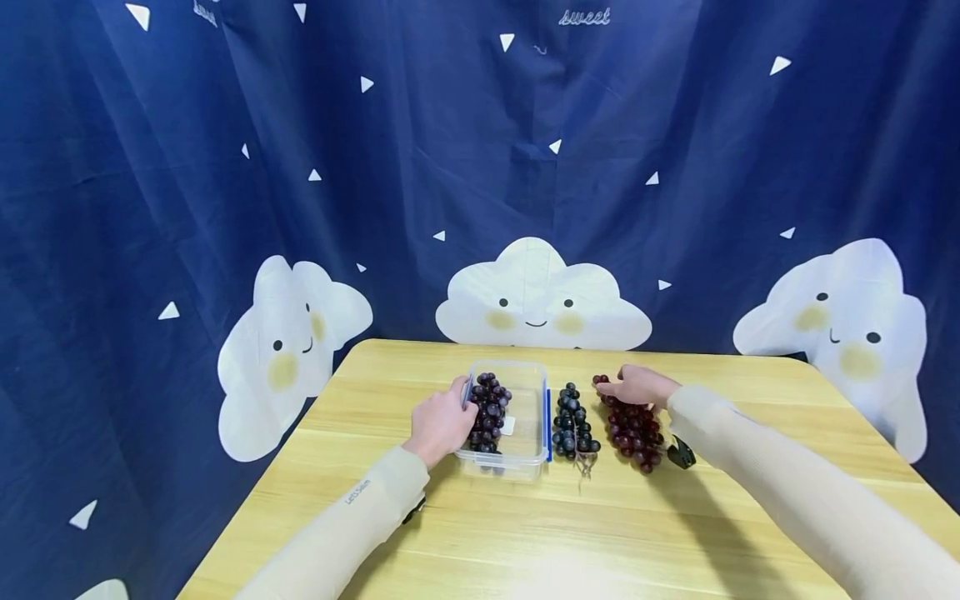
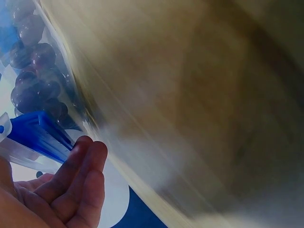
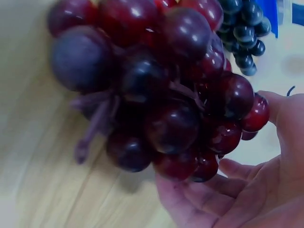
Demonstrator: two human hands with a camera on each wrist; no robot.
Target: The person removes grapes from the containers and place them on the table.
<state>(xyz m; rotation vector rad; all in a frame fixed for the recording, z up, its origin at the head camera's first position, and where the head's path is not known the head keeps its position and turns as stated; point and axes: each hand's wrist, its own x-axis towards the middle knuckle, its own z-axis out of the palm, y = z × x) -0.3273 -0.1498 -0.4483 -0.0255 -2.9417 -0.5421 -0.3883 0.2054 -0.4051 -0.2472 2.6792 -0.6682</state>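
My left hand (image 1: 441,421) grips the left side of a clear plastic food container (image 1: 545,400), next to a blue-edged locking flap (image 2: 40,135) in the left wrist view. Inside the container, along its left wall, lies a bunch of purple grapes (image 1: 489,408). On the right, my right hand (image 1: 643,386) holds the far end of a bunch of red grapes (image 1: 636,433). The right wrist view has thumb and fingers (image 3: 204,197) on either side of those grapes. Between container and red grapes lies a bunch of black grapes (image 1: 572,425), its stem pointing toward me.
Everything stands on a light wooden table (image 1: 480,533). Another blue locking flap (image 1: 549,425) hangs on the container's right side, close to the black grapes. A dark blue curtain (image 1: 480,167) with clouds hangs behind the table.
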